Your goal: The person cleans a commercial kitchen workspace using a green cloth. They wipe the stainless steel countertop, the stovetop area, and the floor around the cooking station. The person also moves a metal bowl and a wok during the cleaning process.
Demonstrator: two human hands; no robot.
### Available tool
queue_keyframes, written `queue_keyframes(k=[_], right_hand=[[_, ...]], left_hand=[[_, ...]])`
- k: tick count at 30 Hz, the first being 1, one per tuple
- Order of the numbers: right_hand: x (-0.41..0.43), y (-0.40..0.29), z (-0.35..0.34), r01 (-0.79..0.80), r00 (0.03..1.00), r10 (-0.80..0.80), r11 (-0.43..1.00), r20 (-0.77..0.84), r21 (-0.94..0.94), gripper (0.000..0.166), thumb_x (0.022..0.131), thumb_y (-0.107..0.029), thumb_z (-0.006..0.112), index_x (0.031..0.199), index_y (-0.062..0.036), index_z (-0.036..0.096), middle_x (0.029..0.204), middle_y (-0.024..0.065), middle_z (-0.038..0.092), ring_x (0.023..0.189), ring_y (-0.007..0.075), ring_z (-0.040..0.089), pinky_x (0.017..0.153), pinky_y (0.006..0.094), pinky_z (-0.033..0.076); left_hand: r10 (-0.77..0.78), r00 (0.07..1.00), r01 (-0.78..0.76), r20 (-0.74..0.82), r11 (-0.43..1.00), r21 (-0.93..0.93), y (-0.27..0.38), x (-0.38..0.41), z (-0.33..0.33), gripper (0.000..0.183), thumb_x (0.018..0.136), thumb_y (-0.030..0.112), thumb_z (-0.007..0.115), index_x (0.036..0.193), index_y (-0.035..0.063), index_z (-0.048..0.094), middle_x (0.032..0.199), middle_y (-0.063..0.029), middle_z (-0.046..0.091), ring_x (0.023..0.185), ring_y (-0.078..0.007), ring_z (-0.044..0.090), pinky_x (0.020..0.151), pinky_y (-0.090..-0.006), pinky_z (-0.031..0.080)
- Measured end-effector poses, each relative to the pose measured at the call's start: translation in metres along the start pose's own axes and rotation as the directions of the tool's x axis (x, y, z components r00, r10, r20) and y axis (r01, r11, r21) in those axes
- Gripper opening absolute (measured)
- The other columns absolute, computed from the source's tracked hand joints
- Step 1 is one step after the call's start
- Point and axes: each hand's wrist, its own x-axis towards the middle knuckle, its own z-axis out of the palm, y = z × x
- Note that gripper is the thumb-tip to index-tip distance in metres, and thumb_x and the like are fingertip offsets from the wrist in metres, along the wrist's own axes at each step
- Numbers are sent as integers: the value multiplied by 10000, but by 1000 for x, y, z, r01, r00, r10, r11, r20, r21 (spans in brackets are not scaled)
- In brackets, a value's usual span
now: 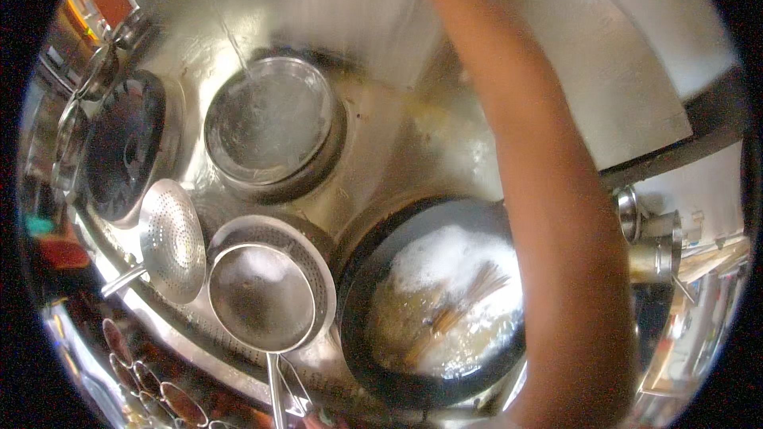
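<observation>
My right forearm stretches from the lower right to the top edge, with its hand beyond the frame; my left hand is out of view. Beside the forearm, a dark wok (pixel 363 316) holds foamy, cloudy liquid. In it lies a bamboo wok brush (pixel 450 316), its bristles spread. A thin stream of water falls from the top into a round metal pot (pixel 329 125) full of liquid. In front of the pot, a round long-handled metal utensil (pixel 262 298) rests over a perforated metal strainer (pixel 319 268). A perforated skimmer (pixel 173 241) leans to their left.
A dark round burner or pan (pixel 125 146) sits at the left of the steel cooking range (pixel 381 149). Metal bowls or ladles (pixel 98 71) line its left rim. At the right are metal containers (pixel 653 256). Several round metal containers (pixel 182 402) stand at the lower left.
</observation>
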Motion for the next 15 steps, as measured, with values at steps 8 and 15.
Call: queue_keyframes(k=[8,15], right_hand=[[-247,38,-23,305,675,-350,934,649,186,386,930,-205,599,1276,-33,607,1436,134,533,1367,311,441,1169,446,320],[-293,-5,-211,-569,531,188,801,826,183,437,931,-144,633,1342,-28,536,1414,156,549,1294,346,521,1093,423,425]], left_hand=[[-25,999,24,-39,999,-28,-50,-4,46,554,685,223,785,1168,38,586,1073,-206,607,964,-430,611,815,-486,518],[-15,998,13,-56,999,-44,-69,-23,60,563,662,192,781,1146,28,543,1053,-212,564,960,-460,578,794,-512,498]])
